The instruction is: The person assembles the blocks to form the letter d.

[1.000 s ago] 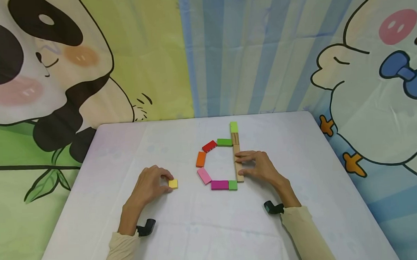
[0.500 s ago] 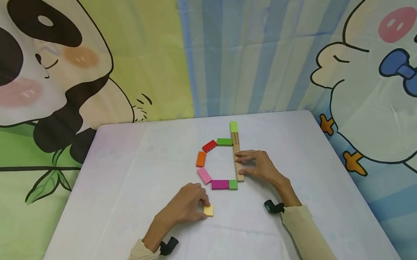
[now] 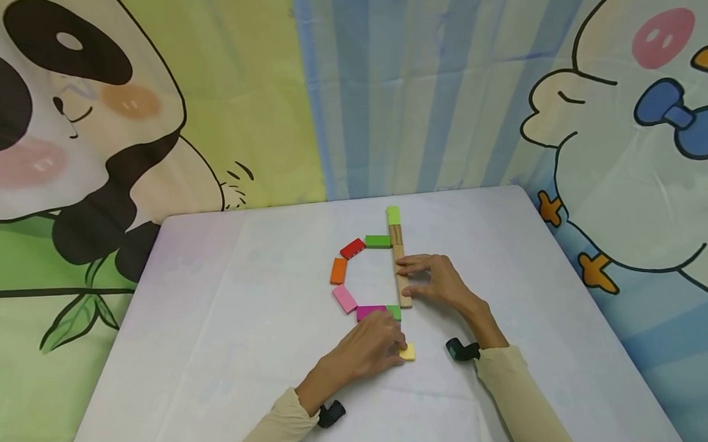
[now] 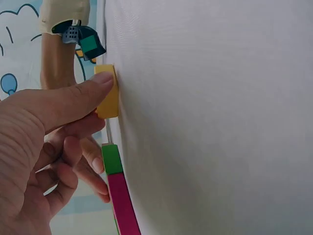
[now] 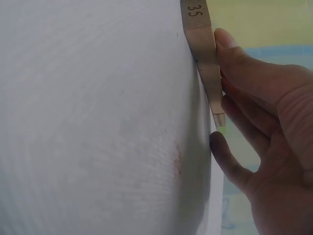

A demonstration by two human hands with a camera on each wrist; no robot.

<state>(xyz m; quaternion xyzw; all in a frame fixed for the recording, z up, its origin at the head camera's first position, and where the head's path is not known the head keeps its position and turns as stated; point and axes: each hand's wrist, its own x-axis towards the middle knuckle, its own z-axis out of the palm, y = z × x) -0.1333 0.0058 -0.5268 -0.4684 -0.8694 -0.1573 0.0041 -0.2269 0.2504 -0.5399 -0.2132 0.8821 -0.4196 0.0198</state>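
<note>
My left hand (image 3: 368, 345) pinches a small yellow block (image 3: 408, 352) between thumb and fingers, below the other blocks; the thumb lies across its face in the left wrist view. My right hand (image 3: 436, 281) rests with extended fingertips against a straight row of plain wooden blocks (image 3: 405, 302). The end wooden block (image 5: 194, 14) bears the number 35 in the right wrist view. A short green block (image 3: 393, 313) sits by the row's lower end, joined to a magenta block (image 3: 370, 310) that my left hand partly covers.
Pink (image 3: 344, 299), orange (image 3: 338, 271), red (image 3: 352, 249) and green (image 3: 378, 242) blocks curve leftward from the row. A light green block (image 3: 393, 215) tops it, near the far edge of the white table (image 3: 243, 265). A cartoon-printed cloth (image 3: 372, 101) hangs behind.
My left hand has carried the yellow block from the left of the curve, rightward and nearer, to below the short green block. The right hand has stayed at the wooden row.
</note>
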